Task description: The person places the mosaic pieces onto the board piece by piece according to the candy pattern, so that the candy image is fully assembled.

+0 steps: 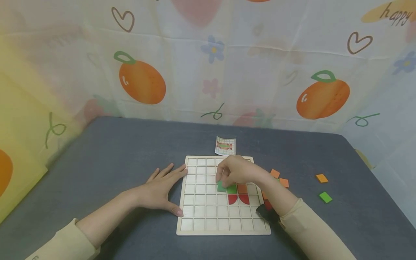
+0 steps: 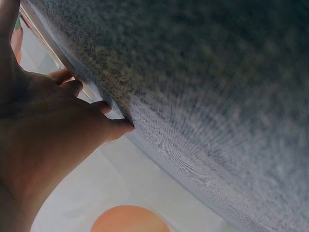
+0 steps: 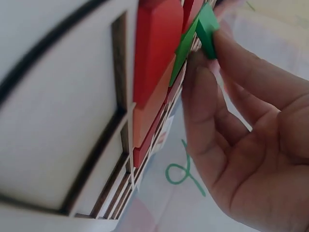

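A pale wooden grid board (image 1: 186,224) lies on the dark table. My right hand (image 1: 238,170) pinches a green square tile (image 1: 221,187) between thumb and fingertip, low over the grid. In the right wrist view that tile (image 3: 207,31) is tilted, its edge close to a lighter green one. The lighter green tile (image 1: 232,189) and an orange tile (image 1: 242,189) sit in cells to its right, with two red rounded pieces (image 1: 232,199) in the row below. My left hand (image 1: 159,190) is spread at the board's left edge, thumb and fingertips touching the frame.
A small printed card (image 1: 231,141) with a coloured grid pattern lies behind the board. Several loose tiles, such as an orange one (image 1: 284,182), are at the board's right, partly under my right forearm. Farther right lie another orange tile (image 1: 322,178) and a green tile (image 1: 325,197).
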A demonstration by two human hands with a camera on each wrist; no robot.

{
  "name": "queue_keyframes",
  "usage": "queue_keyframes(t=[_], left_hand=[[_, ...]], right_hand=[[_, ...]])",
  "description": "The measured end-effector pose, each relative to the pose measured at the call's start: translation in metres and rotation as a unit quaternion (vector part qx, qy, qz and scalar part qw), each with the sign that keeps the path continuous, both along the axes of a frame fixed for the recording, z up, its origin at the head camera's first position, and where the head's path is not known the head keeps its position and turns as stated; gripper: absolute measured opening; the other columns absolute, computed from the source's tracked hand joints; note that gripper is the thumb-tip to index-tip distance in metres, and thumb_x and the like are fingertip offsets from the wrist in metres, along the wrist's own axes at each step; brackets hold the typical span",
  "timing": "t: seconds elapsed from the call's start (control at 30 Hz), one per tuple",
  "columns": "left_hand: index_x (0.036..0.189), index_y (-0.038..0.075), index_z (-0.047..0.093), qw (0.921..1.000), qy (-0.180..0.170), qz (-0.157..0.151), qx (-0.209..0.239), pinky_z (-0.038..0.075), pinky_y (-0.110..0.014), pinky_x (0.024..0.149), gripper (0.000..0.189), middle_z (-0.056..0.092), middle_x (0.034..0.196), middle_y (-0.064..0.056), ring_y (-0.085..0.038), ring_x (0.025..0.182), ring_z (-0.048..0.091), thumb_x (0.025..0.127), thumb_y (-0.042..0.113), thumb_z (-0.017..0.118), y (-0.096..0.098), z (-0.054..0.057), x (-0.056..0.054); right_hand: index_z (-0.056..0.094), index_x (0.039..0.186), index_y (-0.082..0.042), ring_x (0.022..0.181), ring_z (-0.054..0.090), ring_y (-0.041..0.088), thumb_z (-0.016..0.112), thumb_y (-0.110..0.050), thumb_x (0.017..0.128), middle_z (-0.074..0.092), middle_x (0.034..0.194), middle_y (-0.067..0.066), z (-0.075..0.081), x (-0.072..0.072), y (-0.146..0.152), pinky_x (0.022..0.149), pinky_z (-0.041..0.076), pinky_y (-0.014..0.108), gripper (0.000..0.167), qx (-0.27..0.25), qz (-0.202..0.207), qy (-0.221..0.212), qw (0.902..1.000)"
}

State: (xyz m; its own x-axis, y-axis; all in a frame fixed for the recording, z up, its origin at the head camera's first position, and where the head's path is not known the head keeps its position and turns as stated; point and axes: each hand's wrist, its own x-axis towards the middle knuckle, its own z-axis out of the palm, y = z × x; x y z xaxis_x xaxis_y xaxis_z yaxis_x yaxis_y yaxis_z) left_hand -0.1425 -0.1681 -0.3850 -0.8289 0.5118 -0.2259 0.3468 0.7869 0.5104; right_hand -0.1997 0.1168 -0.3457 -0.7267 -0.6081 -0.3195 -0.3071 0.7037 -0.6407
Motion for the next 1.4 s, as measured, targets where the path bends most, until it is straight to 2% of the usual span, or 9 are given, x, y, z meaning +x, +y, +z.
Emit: queue_keyframes(t=[0.17, 0.43, 0.73, 0.97, 1.2, 1.4], left_hand=[[0.159, 0.020, 0.022, 1.0000, 0.001, 0.000, -0.001, -0.002, -0.071, 0.118, 0.122, 0.012, 0.169, 0.003, -0.038, 0.157, 0.001, 0.063, 0.065, 0.083, 0.000, -0.001, 0.000], [0.159, 0.021, 0.022, 1.0000, 0.003, 0.001, -0.002, -0.001, -0.071, 0.118, 0.122, 0.012, 0.169, 0.003, -0.038, 0.157, 0.001, 0.063, 0.066, 0.082, -0.001, -0.001, 0.000], [0.159, 0.019, 0.023, 1.0000, 0.003, 0.002, 0.002, -0.001, -0.071, 0.117, 0.122, 0.013, 0.169, 0.002, -0.039, 0.156, 0.002, 0.063, 0.065, 0.083, -0.001, 0.000, 0.001], [0.159, 0.020, 0.023, 1.0000, 0.004, 0.000, 0.000, 0.000, -0.072, 0.117, 0.121, 0.013, 0.169, 0.002, -0.039, 0.156, 0.002, 0.063, 0.065, 0.083, 0.000, 0.000, 0.001], [0.159, 0.020, 0.022, 1.0000, 0.003, -0.002, -0.001, -0.001, -0.072, 0.117, 0.122, 0.012, 0.169, 0.002, -0.039, 0.156, 0.002, 0.063, 0.066, 0.082, 0.000, 0.000, 0.000], [0.159, 0.020, 0.023, 1.0000, 0.005, -0.001, 0.000, 0.000, -0.072, 0.117, 0.122, 0.013, 0.169, 0.002, -0.039, 0.156, 0.002, 0.063, 0.067, 0.082, -0.001, -0.001, 0.000]], right_hand=[[0.074, 0.081, -0.013, 0.064, 0.059, 0.011, 0.074, 0.002, 0.078, 0.070, 0.073, 0.001, -0.003, 0.002, -0.003, 0.060, 0.048, 0.024, 0.015, 0.008, -0.002, 0.009, 0.9999], [0.075, 0.077, -0.011, 0.063, 0.058, 0.008, 0.078, -0.002, 0.077, 0.071, 0.071, -0.001, -0.004, 0.003, -0.007, 0.059, 0.047, 0.022, 0.009, 0.039, 0.002, 0.050, 0.9980], [0.075, 0.077, -0.013, 0.061, 0.056, 0.009, 0.077, 0.000, 0.076, 0.070, 0.068, -0.001, -0.006, 0.003, -0.009, 0.058, 0.047, 0.023, 0.013, 0.027, -0.005, 0.037, 0.9989], [0.075, 0.077, -0.012, 0.060, 0.058, 0.010, 0.076, -0.003, 0.078, 0.070, 0.068, 0.000, -0.006, 0.002, -0.007, 0.058, 0.049, 0.024, 0.009, 0.019, -0.004, 0.035, 0.9992], [0.074, 0.086, -0.015, 0.065, 0.064, 0.018, 0.075, -0.013, 0.085, 0.070, 0.074, 0.002, 0.006, -0.002, 0.006, 0.063, 0.052, 0.029, 0.003, -0.006, -0.039, 0.027, 0.9989], [0.074, 0.093, -0.013, 0.077, 0.067, 0.021, 0.075, -0.018, 0.086, 0.072, 0.084, 0.005, 0.021, -0.009, 0.042, 0.071, 0.055, 0.035, 0.009, 0.000, -0.062, 0.034, 0.9975]])
